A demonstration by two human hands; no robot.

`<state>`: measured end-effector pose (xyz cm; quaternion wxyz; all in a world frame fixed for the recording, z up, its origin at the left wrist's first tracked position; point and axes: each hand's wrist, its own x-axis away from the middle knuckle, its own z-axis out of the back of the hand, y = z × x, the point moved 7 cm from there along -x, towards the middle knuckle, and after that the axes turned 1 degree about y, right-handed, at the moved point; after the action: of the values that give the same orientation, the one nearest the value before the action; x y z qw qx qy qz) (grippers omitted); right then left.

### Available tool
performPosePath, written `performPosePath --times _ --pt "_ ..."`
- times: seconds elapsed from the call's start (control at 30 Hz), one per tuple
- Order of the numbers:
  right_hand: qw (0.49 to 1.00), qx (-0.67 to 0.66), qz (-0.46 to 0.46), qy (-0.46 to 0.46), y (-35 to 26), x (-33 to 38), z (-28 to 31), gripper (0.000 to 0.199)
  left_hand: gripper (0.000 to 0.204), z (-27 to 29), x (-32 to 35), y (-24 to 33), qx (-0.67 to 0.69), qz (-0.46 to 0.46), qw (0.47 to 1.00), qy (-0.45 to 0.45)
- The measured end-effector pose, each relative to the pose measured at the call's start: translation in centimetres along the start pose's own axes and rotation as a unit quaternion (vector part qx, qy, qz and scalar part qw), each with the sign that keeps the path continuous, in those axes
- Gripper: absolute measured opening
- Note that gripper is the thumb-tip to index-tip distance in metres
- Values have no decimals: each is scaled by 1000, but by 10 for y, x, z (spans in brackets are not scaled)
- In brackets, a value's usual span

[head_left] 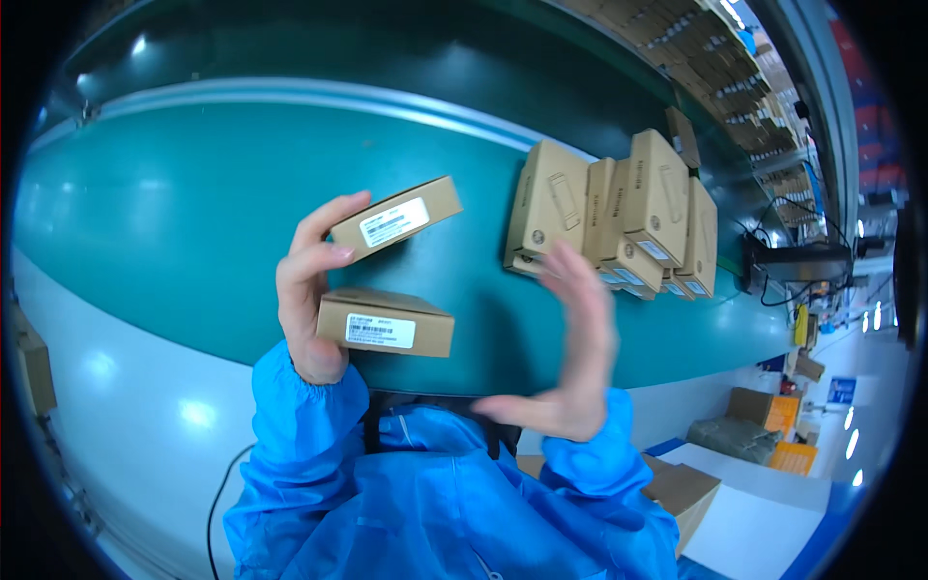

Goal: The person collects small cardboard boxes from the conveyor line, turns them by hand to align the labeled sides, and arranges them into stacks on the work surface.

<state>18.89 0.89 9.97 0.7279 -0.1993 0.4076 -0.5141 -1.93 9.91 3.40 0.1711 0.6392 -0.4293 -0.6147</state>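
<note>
My left hand is curled at the left ends of two flat brown cardboard boxes, both with white printed labels facing me. Two fingers are on the end of the upper box, which is tilted up to the right. The lower box lies against the palm side of the same hand, with a gap between the two boxes; the thumb is mostly hidden. My right hand is empty and slightly blurred, thumb spread away from the fingers. Its fingertips overlap the near edge of a group of similar boxes in this view.
The boxes stand in leaning stacks on the green work table, right of centre. A black device on a stand with cables is at the table's right end. Shelves packed with cartons rise at far right. An open carton is beside my right sleeve.
</note>
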Motion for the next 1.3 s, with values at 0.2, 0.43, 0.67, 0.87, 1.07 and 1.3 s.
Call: performPosePath --times 0.2,0.43,0.67,0.87,1.07,1.3 --pt "996 -50 33 -66 19 -41 -58 129 107 -12 17 -4 -49 45 997 -27" --pt "986 56 153 43 -9 -55 32 71 76 -76 -49 30 -186 -153 966 -92" --pt "904 416 96 0 4 -50 76 46 68 -139 -86 -33 -321 -138 883 -315" --pt "949 204 -34 239 14 9 176 30 72 -131 -68 -30 -152 34 910 -384" --pt "897 268 -144 321 84 29 218 48 57 -119 -57 -103 69 277 955 -77" --pt "954 123 -203 181 110 29 194 57 56 -168 -76 -100 45 315 940 -121"
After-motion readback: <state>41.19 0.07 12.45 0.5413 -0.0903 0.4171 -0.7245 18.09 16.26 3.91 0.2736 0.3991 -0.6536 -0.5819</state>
